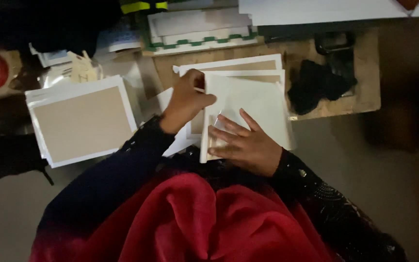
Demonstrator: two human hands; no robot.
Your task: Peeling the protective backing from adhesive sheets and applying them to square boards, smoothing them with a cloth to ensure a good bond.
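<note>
Pressing flat on the folded white sheet (248,104), the right hand (246,143) is lying with fingers spread and released, palm down on the sheet's near left corner, pinning it rather than gripping it. The left hand (186,99) is working at the sheet's upper left edge, fingers curled and pinching that edge, so both hands are sitting on the same left side of the sheet, the left one farther from the body, the right one nearer. The sheet's long axis is running away from the person, its folded left edge standing slightly raised between the two hands, and most of the paper is spreading to the right of them. Under the sheet, white-bordered tan cards (238,68) are peeking out beyond its far edge. Left of the sheet, well apart, a larger tan card with a white border (81,121) is lying tilted on the floor. Right of the sheet, a crumpled black cloth (318,85) is resting on the wooden board (364,92). Beyond the sheet, a stack of papers with a green-checked edge (200,34) is sitting. Nearest the body, red fabric (209,223) is bunching over the lap.
</note>
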